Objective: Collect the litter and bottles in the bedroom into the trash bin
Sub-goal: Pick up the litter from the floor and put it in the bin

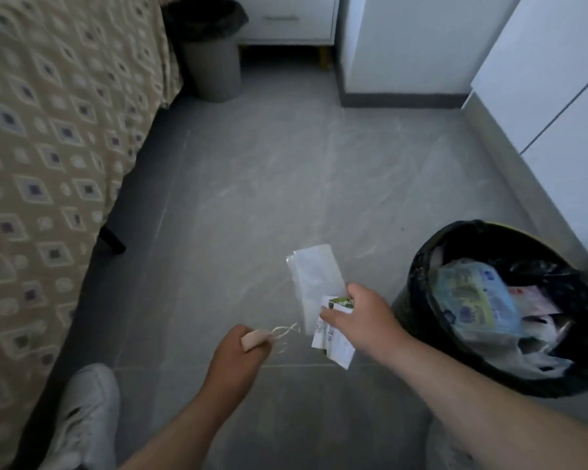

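Litter fills the black-lined bin [503, 310] at the lower right, which stands on the grey tile floor [269, 171]. The floor is smooth, with pale streaks. A bed [48, 147] runs along the left side, covered in a tan cloth with small diamond shapes, and one dark bed leg [112, 240] shows under it. White cupboards [564, 106] stand along the right wall. At the far end is a white drawer unit [289, 22] on short legs.

The right hand [364, 317] is closed on a clear plastic wrapper [316, 283] and a white paper packet [333, 337] with a green patch and some print. These hang above the floor, just left of the bin. The left hand [238, 354] is closed in a fist around a small tan piece [253, 339] with thin pale strings [286, 332] trailing out of it. It is near the right hand but not touching it.

Inside the bin lie a blue and yellow plastic pack [472, 300], some pink and white paper [530, 300], and crumpled clear plastic [523, 351]. A second bin [214, 62], grey with a black liner, stands far off between the bed and the drawer unit. What is in it cannot be seen.

A white shoe [85, 412] rests on the floor at the lower left.
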Tool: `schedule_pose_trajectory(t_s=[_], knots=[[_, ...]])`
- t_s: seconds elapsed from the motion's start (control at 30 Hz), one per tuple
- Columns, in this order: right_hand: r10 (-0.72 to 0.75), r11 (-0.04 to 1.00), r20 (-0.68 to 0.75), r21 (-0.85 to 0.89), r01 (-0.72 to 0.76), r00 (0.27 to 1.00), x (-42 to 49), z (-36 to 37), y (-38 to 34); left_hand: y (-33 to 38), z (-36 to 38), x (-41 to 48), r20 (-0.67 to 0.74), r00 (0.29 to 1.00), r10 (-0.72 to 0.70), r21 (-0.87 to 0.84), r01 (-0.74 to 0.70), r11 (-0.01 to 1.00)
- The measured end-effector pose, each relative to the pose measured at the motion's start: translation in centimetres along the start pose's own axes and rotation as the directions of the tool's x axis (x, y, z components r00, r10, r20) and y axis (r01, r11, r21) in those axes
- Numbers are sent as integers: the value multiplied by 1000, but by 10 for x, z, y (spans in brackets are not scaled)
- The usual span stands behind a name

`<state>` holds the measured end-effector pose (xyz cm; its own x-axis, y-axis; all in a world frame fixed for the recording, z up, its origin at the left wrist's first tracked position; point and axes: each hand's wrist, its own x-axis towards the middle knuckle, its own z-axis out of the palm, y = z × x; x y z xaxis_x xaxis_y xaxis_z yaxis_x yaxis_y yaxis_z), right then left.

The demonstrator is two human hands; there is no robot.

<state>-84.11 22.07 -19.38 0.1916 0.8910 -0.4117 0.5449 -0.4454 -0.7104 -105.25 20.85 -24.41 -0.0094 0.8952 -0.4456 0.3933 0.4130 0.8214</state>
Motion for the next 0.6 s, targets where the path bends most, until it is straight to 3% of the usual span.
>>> schedule_pose_trajectory(t_s=[0.13,0.23,0.4,0.6], knots=[[-77,997,-35,6,78,996,-11,-83,-30,67,22,-7,55,998,39,-121,-32,992],[-103,993,-151,48,111,983,-24,-149,-32,122,53,-20,180,978,108,-119,-87,989],[-19,986,-369,149,79,929,-37,-245,15,201,143,-32,328,899,292,105,-341,934],[148,932,-440,362,25,886,-36,-285,81,226,232,-19,379,872,309,303,-433,849]])
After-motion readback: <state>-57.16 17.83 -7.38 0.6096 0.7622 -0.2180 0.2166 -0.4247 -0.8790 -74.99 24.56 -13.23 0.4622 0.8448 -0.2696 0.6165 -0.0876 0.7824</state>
